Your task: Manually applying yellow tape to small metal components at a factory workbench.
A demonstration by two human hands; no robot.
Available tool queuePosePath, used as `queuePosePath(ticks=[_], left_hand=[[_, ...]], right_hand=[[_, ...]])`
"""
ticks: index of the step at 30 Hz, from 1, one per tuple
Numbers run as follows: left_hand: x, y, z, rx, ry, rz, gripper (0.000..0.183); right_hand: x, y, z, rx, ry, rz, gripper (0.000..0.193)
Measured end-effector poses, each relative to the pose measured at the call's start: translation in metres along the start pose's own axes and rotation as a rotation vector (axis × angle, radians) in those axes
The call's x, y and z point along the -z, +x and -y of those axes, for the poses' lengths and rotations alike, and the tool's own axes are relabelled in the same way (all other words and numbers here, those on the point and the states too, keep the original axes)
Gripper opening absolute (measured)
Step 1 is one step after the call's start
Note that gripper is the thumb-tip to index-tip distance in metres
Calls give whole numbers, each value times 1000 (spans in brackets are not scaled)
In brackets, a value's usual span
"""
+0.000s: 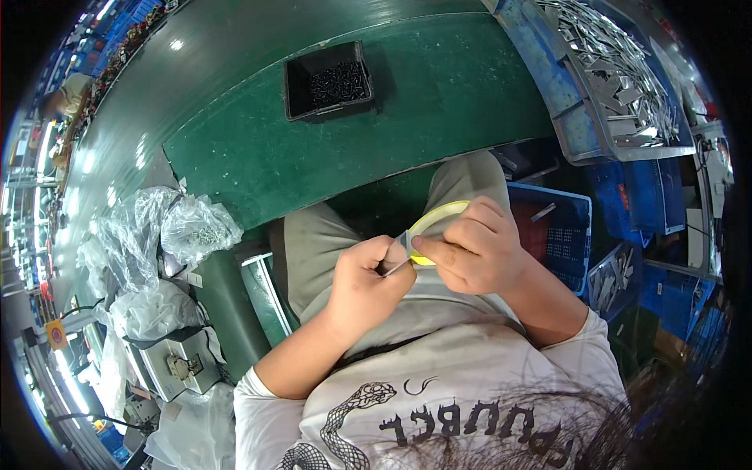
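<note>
Above my lap, both hands are brought close together. My left hand (364, 280) is closed, pinching a small flat grey piece (398, 266) between thumb and fingers. Closed around a yellow ring (435, 212), my right hand (479, 247) has its thumb and fingertips near the upper end of the grey piece. The ring looks like a roll of tape; the fingers cover much of it. Whether the right fingertips also grip the grey piece, I cannot tell.
A black bin (291, 84) of small dark parts stands on the green table (439, 86). At the upper right, a blue crate (576, 117) holds many thin metal strips. Another blue crate (589, 235) sits below it. Plastic bags (133, 235) crowd the left.
</note>
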State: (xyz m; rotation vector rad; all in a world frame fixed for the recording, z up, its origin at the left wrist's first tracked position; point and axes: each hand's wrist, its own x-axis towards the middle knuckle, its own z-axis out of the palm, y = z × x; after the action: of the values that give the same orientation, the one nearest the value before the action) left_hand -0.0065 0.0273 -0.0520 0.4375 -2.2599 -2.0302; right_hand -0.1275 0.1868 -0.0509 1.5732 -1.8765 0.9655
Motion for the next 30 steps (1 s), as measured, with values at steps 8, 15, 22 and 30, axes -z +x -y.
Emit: queuePosePath(ticks=[8,15,22,30], left_hand=[[-2,0,0,-45,-53,26,24],[5,-3,-2,146,-225,51,12],[8,-6,-2,256,-638,-23,13],[13,-4,5,454,-921,-83,9]], right_hand=[[-1,-1,-1,-76,117,-23,41],[5,1,-5,-150,229,-64,42],[-5,3,1,-525,439,90,43],[-21,-19,17,-312,11,-21,58]])
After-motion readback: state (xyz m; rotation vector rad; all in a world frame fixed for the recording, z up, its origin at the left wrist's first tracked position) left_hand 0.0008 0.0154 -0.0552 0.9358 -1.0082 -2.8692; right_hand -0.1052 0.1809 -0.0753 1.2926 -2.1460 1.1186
